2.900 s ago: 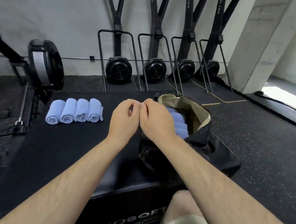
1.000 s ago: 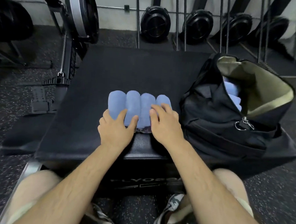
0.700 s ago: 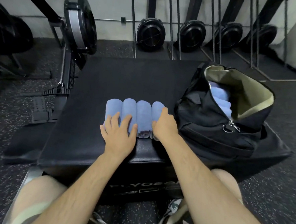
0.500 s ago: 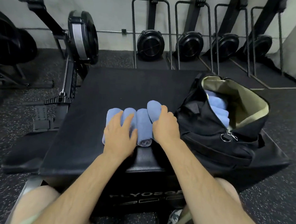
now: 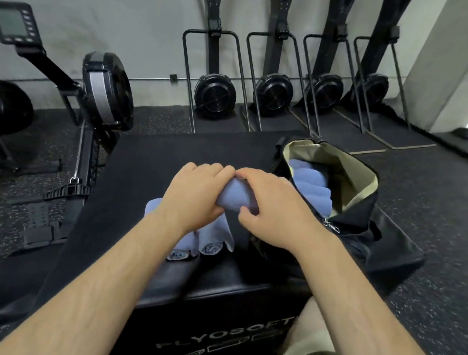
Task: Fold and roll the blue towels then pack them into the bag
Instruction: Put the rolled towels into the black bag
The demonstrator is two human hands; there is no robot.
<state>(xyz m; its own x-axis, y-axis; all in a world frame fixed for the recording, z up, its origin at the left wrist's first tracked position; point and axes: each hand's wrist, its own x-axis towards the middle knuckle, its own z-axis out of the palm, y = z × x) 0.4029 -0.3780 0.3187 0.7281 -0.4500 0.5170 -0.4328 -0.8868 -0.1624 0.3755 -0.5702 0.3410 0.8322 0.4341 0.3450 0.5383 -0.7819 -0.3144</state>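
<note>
Both hands hold one rolled blue towel (image 5: 235, 197) lifted above the black padded box (image 5: 156, 169). My left hand (image 5: 195, 195) wraps its left end, and my right hand (image 5: 273, 208) grips its right end. Under my left wrist, the other rolled blue towels (image 5: 212, 239) lie side by side on the box, partly hidden by my arm. To the right stands the open black bag (image 5: 363, 214) with a tan lining, and several rolled blue towels (image 5: 312, 183) lie inside it.
A rowing machine (image 5: 100, 98) stands left of the box. Several ski machines (image 5: 272, 94) line the back wall. A concrete pillar (image 5: 453, 68) rises at the right. My knee (image 5: 310, 340) shows at the bottom right, beside the box's front face.
The hands first rested on the row of rolled towels. The right hand tipped up the rightmost roll, and now both hands hold it raised toward the bag.
</note>
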